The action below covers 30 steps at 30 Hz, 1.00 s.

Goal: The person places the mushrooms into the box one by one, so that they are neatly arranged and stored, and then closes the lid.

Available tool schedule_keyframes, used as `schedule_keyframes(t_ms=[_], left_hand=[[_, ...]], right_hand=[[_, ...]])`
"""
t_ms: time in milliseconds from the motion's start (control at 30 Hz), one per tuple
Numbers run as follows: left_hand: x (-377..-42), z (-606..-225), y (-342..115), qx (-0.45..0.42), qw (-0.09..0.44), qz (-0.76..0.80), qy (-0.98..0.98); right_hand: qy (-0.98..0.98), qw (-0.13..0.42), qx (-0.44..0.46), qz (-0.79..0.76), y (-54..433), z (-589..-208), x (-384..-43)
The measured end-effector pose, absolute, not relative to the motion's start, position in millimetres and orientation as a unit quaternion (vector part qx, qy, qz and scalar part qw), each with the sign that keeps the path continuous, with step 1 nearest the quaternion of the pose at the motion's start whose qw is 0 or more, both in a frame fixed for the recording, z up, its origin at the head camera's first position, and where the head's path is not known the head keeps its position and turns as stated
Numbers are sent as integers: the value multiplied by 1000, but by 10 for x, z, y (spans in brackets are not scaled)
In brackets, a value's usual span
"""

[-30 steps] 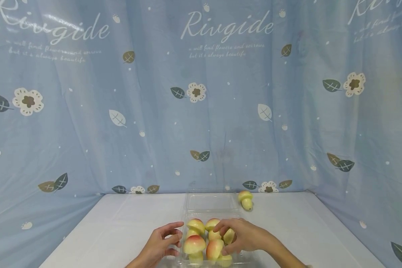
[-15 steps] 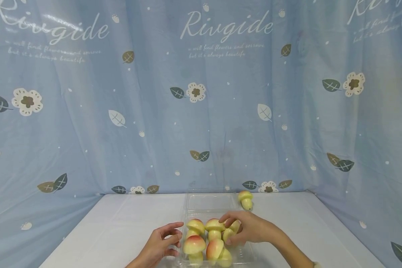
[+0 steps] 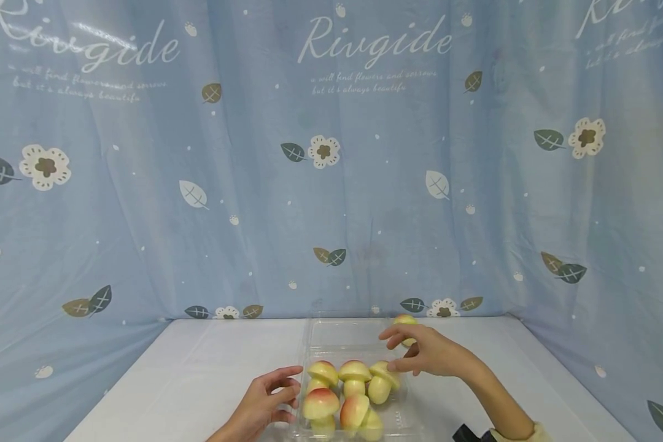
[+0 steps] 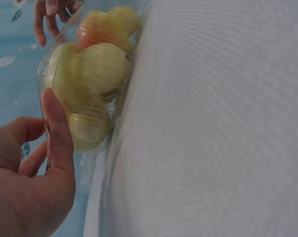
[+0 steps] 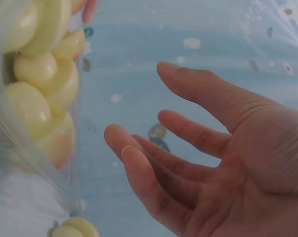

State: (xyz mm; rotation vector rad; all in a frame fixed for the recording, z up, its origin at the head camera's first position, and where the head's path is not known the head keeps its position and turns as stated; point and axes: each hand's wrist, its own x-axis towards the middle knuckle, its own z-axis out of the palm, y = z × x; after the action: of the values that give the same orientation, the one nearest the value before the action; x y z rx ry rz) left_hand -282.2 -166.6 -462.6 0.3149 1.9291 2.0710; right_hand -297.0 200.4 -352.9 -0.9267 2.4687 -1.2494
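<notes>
A clear plastic clamshell box (image 3: 399, 418) lies with its lid (image 3: 348, 333) laid back toward the curtain. Several yellow toy mushrooms with reddish caps, such as the front-left mushroom (image 3: 320, 404), lie inside in two rows. My left hand (image 3: 265, 399) stays at the box's left side, fingers bent and relaxed, fingertips at the wall in the left wrist view. Over the box's right rear edge hovers my right hand (image 3: 433, 351), fingers parted, holding nothing. Its thumb is close to the rear-right mushroom (image 3: 381, 383); the right wrist view shows the palm (image 5: 267, 153) bare.
One more mushroom (image 3: 404, 320) lies on the white table (image 3: 210, 362) behind the box, partly hidden by my right hand. A blue patterned curtain (image 3: 254, 184) hangs around the table's back and sides. A black device (image 3: 469, 433) shows near the right sleeve.
My right hand has let go of the rear-right mushroom, which now lies in the box, and has risen back and right toward the loose mushroom. The left hand has kept its place.
</notes>
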Motion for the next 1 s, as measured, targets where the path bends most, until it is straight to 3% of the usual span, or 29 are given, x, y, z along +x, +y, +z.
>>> schedule_keyframes(t_ms=[267,533,1000], left_hand=[[-2814,-4619,-1660,111,147,721,668],[-2801,-4604,-1655,110,141,719,671],[-2818,-4628,-1664,111,142,721,669]], right_hand=[[852,89,-295,-422,2101,-3531,-3081],[875,2,-272,-400,2225,-3601,-3207],[923,-87,-182,-328,2349,-3878,-3416]])
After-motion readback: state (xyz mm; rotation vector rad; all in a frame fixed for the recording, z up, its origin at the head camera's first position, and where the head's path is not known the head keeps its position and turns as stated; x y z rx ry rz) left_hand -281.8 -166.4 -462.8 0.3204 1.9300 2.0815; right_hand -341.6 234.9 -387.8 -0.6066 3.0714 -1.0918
